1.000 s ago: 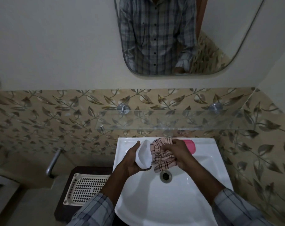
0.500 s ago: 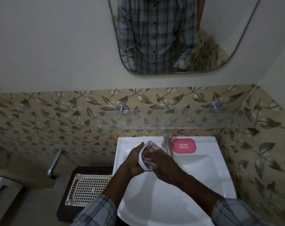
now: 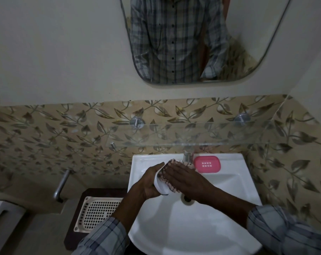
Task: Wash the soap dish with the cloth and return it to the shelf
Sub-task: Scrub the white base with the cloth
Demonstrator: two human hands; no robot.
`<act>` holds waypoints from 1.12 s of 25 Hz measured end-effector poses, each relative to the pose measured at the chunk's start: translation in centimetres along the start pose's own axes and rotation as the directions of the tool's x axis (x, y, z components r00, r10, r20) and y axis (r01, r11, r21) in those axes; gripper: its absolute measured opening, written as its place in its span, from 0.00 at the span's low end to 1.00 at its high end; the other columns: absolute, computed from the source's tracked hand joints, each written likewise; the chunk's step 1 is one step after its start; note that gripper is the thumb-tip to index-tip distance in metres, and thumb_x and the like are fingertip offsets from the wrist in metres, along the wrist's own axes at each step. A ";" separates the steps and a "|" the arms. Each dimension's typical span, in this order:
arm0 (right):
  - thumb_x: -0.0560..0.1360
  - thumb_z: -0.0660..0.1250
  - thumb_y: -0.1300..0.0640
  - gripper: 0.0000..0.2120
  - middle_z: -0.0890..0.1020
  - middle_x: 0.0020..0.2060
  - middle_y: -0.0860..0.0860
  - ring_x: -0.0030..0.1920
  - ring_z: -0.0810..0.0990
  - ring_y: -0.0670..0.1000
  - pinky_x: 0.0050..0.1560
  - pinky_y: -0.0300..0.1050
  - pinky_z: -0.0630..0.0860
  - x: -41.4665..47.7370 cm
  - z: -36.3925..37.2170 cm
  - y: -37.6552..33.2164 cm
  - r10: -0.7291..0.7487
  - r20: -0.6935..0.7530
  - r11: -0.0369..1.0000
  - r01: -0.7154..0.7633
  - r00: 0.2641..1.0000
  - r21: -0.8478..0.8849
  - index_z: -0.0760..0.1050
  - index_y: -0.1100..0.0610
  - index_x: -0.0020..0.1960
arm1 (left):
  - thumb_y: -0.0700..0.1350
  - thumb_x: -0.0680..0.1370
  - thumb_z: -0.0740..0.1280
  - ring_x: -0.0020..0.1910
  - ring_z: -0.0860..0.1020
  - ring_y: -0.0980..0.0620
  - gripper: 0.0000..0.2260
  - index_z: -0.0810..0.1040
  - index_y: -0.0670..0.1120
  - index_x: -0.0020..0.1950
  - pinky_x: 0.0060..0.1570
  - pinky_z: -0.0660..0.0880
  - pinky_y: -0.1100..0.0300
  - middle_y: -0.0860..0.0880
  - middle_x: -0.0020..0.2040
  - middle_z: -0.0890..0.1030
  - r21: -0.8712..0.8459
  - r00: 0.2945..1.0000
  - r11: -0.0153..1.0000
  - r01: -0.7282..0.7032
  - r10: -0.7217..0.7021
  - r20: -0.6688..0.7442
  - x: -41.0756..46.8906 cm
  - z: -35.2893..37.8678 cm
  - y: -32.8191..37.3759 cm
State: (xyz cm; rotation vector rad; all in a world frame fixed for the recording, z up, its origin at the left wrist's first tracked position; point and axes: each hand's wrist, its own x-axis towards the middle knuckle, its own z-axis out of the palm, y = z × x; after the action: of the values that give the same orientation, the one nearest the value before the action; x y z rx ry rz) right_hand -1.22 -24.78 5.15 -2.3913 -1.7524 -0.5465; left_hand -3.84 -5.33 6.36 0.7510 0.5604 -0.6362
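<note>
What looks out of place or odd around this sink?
Nothing spilled or broken. Only the pink slotted tray sits on the sink ledge beside the tap, apart from the white soap dish being wiped, not on the glass shelf.

Sink: white, set below leaf-patterned tiles.
Mirror: hung on the plain wall above.
Perforated tray: cream, lay on a dark stand.

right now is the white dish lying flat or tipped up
Tipped on edge: the left hand grips the dish upright over the sink, cloth pressed against it.
</note>
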 end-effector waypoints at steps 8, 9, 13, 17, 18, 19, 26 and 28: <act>0.68 0.67 0.59 0.03 0.85 0.36 0.56 0.39 0.82 0.59 0.41 0.45 0.75 3.8 -2.2 -3.5 0.503 0.422 0.692 -0.644 0.754 0.326 0.80 0.57 0.39 | 0.56 0.81 0.60 0.50 0.81 0.42 0.20 0.79 0.40 0.58 0.53 0.78 0.50 0.38 0.57 0.82 0.217 0.906 0.964 -0.156 0.227 -0.357 0.8 1.6 -2.4; 0.70 0.67 0.58 0.06 0.84 0.34 0.56 0.36 0.82 0.57 0.39 0.46 0.76 4.2 -2.5 -3.8 0.574 0.549 0.465 -0.794 0.608 0.393 0.79 0.58 0.36 | 0.58 0.81 0.60 0.48 0.83 0.43 0.22 0.81 0.41 0.57 0.49 0.79 0.51 0.39 0.52 0.85 0.268 0.897 0.947 -0.178 0.268 -0.350 0.5 1.5 -3.0; 0.64 0.64 0.63 0.16 0.85 0.45 0.64 0.47 0.85 0.63 0.55 0.61 0.81 4.0 -0.7 -2.5 0.448 0.861 -0.761 -0.403 0.239 0.508 0.80 0.67 0.49 | 0.57 0.83 0.56 0.60 0.81 0.43 0.21 0.77 0.45 0.66 0.59 0.78 0.46 0.41 0.60 0.83 0.398 0.802 0.747 -0.533 0.595 -0.044 -0.1 0.3 -4.8; 0.68 0.57 0.63 0.21 0.84 0.45 0.65 0.46 0.83 0.62 0.50 0.54 0.80 3.3 -1.3 -0.7 0.409 0.880 -0.912 0.100 0.242 0.397 0.77 0.67 0.59 | 0.56 0.83 0.54 0.66 0.77 0.46 0.23 0.71 0.45 0.72 0.65 0.74 0.47 0.43 0.67 0.78 0.398 0.788 0.698 -0.595 0.605 0.118 0.9 -1.7 -5.0; 0.67 0.57 0.63 0.23 0.84 0.46 0.66 0.45 0.84 0.62 0.50 0.54 0.80 2.8 -1.7 -0.2 0.443 0.857 -0.896 0.147 0.263 0.419 0.76 0.67 0.59 | 0.58 0.82 0.57 0.66 0.77 0.45 0.24 0.72 0.45 0.72 0.67 0.73 0.45 0.42 0.68 0.78 0.390 0.816 0.739 -0.549 0.576 0.058 1.0 -2.4 -4.8; 0.67 0.58 0.62 0.23 0.84 0.47 0.66 0.45 0.84 0.62 0.51 0.54 0.80 2.2 -2.2 0.4 0.472 0.842 -0.881 0.178 0.262 0.438 0.76 0.68 0.59 | 0.60 0.81 0.59 0.65 0.77 0.43 0.25 0.73 0.45 0.71 0.68 0.71 0.43 0.41 0.67 0.78 0.338 0.846 0.798 -0.499 0.534 -0.012 1.2 -3.1 -4.4; 0.77 0.59 0.64 0.09 0.84 0.45 0.63 0.46 0.84 0.61 0.48 0.57 0.81 -4.9 -3.7 2.5 0.614 0.770 -0.780 0.284 0.172 0.558 0.78 0.63 0.48 | 0.49 0.73 0.63 0.40 0.79 0.44 0.18 0.78 0.35 0.51 0.42 0.74 0.53 0.38 0.43 0.80 0.147 0.923 0.931 -0.334 0.355 -0.148 2.5 -3.4 -0.4; 0.71 0.63 0.64 0.08 0.83 0.47 0.64 0.43 0.85 0.61 0.38 0.52 0.83 -6.5 -3.7 1.9 0.658 0.742 -0.730 0.345 0.123 0.590 0.79 0.63 0.48 | 0.49 0.71 0.65 0.42 0.78 0.44 0.19 0.78 0.35 0.53 0.43 0.74 0.52 0.37 0.45 0.79 0.179 0.919 0.921 -0.346 0.371 -0.130 3.1 -2.5 0.0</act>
State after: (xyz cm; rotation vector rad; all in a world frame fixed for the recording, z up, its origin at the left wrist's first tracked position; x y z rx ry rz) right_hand -1.90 -32.38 6.48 -0.6850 0.5348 0.3502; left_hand -2.35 -4.46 2.82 1.0291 0.5078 -0.2776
